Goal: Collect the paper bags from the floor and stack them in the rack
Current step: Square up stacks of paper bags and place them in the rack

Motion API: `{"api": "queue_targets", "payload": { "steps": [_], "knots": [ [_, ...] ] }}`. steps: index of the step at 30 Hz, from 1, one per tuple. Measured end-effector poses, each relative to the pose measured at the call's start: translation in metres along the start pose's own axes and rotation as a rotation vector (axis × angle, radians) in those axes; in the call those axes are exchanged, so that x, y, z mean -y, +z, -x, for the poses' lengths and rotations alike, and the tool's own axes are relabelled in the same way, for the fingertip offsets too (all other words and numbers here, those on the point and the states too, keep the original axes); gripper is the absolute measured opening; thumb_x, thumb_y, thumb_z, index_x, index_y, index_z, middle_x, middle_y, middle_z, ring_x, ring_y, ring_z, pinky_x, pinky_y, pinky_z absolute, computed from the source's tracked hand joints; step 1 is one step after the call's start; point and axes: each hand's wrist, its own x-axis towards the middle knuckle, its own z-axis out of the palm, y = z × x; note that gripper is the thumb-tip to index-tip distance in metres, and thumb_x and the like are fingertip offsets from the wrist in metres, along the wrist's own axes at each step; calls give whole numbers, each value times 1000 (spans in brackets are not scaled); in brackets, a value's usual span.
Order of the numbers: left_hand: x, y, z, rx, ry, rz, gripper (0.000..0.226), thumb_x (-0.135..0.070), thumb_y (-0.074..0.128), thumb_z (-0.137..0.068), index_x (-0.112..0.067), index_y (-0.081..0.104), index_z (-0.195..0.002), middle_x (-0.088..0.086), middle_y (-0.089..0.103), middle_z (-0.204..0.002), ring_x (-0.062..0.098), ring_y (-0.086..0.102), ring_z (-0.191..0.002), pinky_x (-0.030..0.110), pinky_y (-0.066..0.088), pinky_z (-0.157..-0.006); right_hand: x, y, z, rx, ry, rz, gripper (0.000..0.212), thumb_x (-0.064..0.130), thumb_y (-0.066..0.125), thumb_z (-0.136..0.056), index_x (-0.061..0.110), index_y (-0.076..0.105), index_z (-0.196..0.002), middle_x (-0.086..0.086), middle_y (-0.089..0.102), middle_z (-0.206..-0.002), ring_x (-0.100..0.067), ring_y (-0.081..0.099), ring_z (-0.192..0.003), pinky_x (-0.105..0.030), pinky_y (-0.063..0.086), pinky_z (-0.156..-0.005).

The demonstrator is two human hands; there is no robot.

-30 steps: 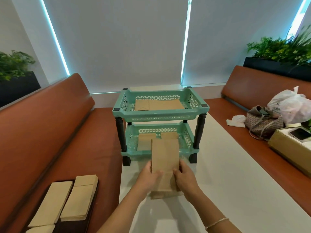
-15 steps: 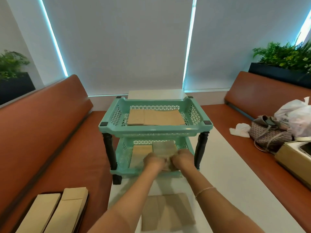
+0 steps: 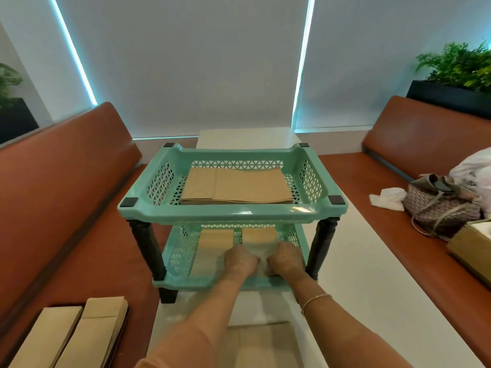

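Note:
A mint-green two-tier rack (image 3: 231,211) on black legs stands on a white table. Its top tray holds a flat pile of brown paper bags (image 3: 236,189). In the lower tray lie two piles of bags: a left pile (image 3: 212,241) and a right pile (image 3: 259,239). My left hand (image 3: 239,260) and my right hand (image 3: 285,258) reach into the lower tray and hold the near end of the right pile between them. Another brown bag (image 3: 261,346) lies flat on the table between my forearms.
The white table (image 3: 372,301) runs between two orange benches. On the left bench (image 3: 79,221), more paper bags (image 3: 79,338) lie on a dark tray. The right bench carries a woven handbag (image 3: 438,205), a white plastic bag (image 3: 475,171), a crumpled tissue (image 3: 388,199) and a cardboard box (image 3: 473,248).
Both hands carried a brown bag forward from above the table into the rack's lower tray, onto the right pile. My head moved closer to the rack.

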Motion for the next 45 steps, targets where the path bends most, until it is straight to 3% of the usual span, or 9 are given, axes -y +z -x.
{"api": "queue_targets", "payload": {
  "steps": [15,26,38,41,45],
  "knots": [
    [1,7,-8,-18,-84,73,28,-22,67,-85,-5,66,-108,8,67,-110,19,62,-96,16,40,-69,-2,1,-3,10,-61,101,24,10,49,-92,2,60,-112,-12,62,-119,-24,58,-112,-26,43,-94],
    [0,16,-9,-64,-88,36,25,-11,54,-91,-5,64,-112,11,65,-114,23,62,-103,23,43,-73,-4,-1,-7,49,-82,190,25,16,53,-91,5,61,-112,-10,62,-119,-21,58,-112,-25,44,-92],
    [-3,7,-9,-29,-32,-40,23,-16,54,-91,-10,65,-110,7,65,-114,20,60,-98,21,39,-70,-5,-3,-10,35,-44,148,23,14,54,-90,5,62,-110,-10,63,-117,-21,60,-111,-25,45,-92],
    [-3,6,-10,-18,-10,-81,28,-18,52,-92,-7,62,-116,9,63,-120,22,59,-109,21,37,-71,-6,-3,-10,40,-57,140,23,13,51,-92,4,62,-110,-10,63,-117,-21,59,-111,-25,45,-93],
    [-4,6,-12,-25,-17,-90,29,-17,53,-92,-3,60,-117,11,62,-121,23,59,-111,24,45,-81,-5,-1,-10,35,-47,144,22,13,54,-90,5,62,-108,-10,64,-115,-21,60,-108,-25,46,-91]
  ]
}}
